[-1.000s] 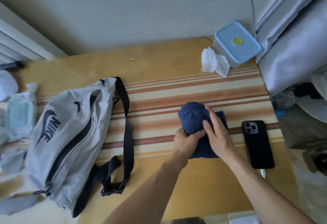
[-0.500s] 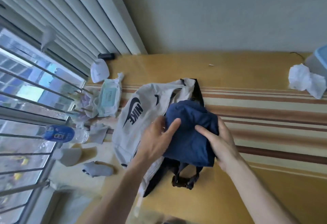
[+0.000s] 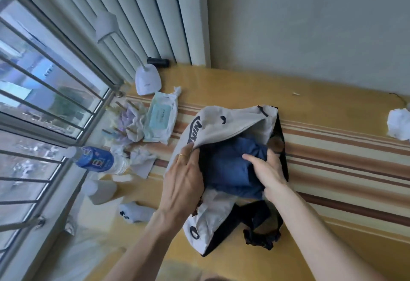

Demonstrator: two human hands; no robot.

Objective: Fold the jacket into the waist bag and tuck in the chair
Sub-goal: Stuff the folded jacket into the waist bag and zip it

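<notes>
The grey waist bag with a black logo and black strap lies on the striped yellow table. Its main opening is pulled wide. The folded navy jacket sits partly inside that opening. My left hand grips the bag's upper flap at the opening's left edge and holds it up. My right hand presses on the jacket's right side, fingers curled over the bundle. No chair is in view.
A window with bars fills the left. By it lie a wet-wipes pack, a white lamp base, a water bottle, crumpled tissues and a white cup. Another crumpled tissue lies at the right edge.
The view swung left to the bag. Both hands carried the jacket bundle from the table's middle to the bag; the left hand now lifts the flap and the jacket sits in the opening.
</notes>
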